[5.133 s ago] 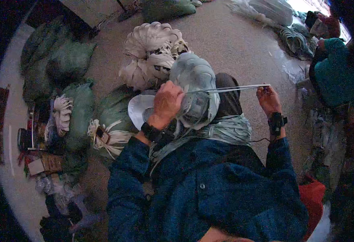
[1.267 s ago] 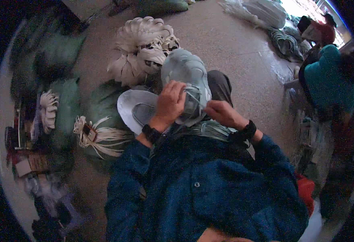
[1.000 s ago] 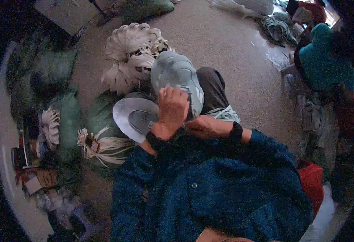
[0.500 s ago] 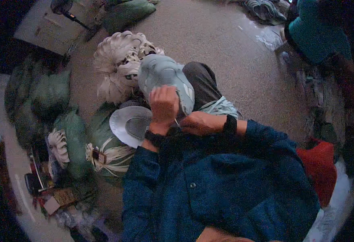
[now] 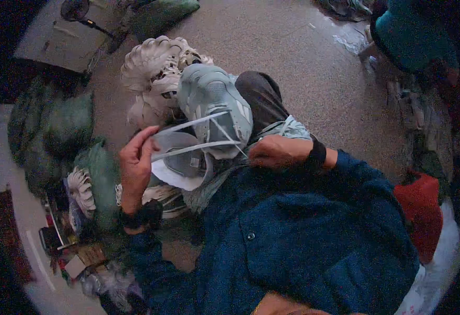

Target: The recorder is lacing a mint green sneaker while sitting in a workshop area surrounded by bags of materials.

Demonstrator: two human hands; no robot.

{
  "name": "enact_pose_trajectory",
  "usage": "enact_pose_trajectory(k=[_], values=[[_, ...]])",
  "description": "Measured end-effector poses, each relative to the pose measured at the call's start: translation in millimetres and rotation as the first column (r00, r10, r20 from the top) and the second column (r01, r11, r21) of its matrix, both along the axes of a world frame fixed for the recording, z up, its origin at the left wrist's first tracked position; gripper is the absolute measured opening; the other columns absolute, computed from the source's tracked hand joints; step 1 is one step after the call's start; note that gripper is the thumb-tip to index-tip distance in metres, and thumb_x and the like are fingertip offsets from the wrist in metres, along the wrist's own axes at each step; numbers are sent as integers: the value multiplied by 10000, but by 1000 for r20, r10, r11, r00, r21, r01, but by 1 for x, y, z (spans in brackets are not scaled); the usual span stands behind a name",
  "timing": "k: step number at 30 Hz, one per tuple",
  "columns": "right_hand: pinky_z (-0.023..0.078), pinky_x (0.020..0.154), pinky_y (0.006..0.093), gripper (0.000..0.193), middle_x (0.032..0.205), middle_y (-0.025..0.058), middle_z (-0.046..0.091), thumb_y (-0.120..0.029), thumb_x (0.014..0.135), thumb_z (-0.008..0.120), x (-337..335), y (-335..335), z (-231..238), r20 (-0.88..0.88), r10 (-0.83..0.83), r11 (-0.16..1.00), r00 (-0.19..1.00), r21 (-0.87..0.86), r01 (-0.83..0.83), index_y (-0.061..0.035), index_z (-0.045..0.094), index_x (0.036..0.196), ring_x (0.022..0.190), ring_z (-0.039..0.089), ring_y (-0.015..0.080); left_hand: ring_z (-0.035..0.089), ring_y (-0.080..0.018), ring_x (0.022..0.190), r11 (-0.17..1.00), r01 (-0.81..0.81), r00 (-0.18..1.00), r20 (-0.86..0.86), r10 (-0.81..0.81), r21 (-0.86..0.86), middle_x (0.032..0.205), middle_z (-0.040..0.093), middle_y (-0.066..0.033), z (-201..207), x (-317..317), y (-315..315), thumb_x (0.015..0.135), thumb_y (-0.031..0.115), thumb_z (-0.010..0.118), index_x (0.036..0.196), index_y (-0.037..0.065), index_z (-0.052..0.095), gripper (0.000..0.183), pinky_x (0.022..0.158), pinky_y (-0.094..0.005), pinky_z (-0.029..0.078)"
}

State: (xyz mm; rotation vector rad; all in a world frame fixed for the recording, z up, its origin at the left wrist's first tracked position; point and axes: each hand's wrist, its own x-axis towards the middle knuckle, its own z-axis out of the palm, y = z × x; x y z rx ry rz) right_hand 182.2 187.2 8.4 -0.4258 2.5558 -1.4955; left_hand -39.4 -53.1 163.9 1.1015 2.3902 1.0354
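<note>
Across my lap lies a pale grey-green shoe upper (image 5: 206,86), its rounded toe pointing away from me. A white shoelace (image 5: 197,122) stretches from its eyelet area toward the left in two strands. My left hand (image 5: 140,155) holds the lace between thumb and fingers, out to the left of the upper. Close against the upper's near right side, my right hand (image 5: 280,151) has its fingers closed, with a short length of lace running to them. Below the strands sits a white, oval-rimmed piece (image 5: 180,179) with a grey middle, partly covered.
Beige shoe uppers (image 5: 146,68) are bundled beyond my left hand. Green sacks (image 5: 49,123) and another small bundle of uppers (image 5: 79,189) stand at the left. A fan (image 5: 75,10) is at the far left. Another person in teal (image 5: 413,42) sits at the far right.
My left hand has moved from the upper out to the left, drawing the lace into long strands. My right hand has shifted slightly right.
</note>
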Motion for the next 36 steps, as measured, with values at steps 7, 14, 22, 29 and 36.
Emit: enact_pose_trajectory(k=[7, 14, 22, 29, 36], values=[[502, 735, 366, 269, 1000, 109, 654, -237, 934, 520, 18, 37, 14, 191, -205, 823, 960, -498, 275, -1, 608, 840, 854, 615, 205, 654, -324, 911, 970, -37, 878, -471, -83, -240, 988, 673, -190, -28, -58, -95, 898, 43, 516, 1030, -16, 654, 199, 804, -371, 493], [335, 1080, 492, 231, 1128, 167, 602, -264, 932, 538, 57, 97, 20, 350, -512, -227, 784, -936, 270, -46, 589, 877, 1050, 579, 269, 617, -359, 931, 918, -294, 805, -587, 87, -267, 974, 647, -190, -60, -146, -206, 912, 100, 513, 1016, 1, 653, 201, 810, -416, 476], [441, 993, 440, 217, 964, 110, 638, -217, 979, 495, 148, 245, -66, 157, -464, -277, 872, -961, 26, -27, 597, 953, 972, 608, 248, 579, -379, 919, 774, -590, 399, -916, 32, -230, 928, 609, -174, -48, -209, -291, 917, 173, 515, 973, 37, 643, 195, 805, -441, 457], [510, 886, 376, 284, 1011, 109, 677, -278, 975, 540, 217, 345, -112, 541, -551, -354, 635, -841, 409, -27, 644, 1055, 935, 639, 238, 624, -304, 757, 886, -440, 762, -581, 284, -145, 821, 652, -154, -77, -121, -120, 901, 250, 586, 857, 24, 657, 241, 663, -411, 471], [495, 699, 233, 237, 926, 19, 660, -160, 969, 547, 183, 352, -101, 571, -663, 89, 484, -582, 808, -61, 598, 1178, 829, 606, 92, 545, -63, 619, 952, -136, 875, 483, -13, 272, 715, 626, -2, -124, 22, 31, 888, 101, 625, 893, -4, 641, 107, 563, -246, 441]])
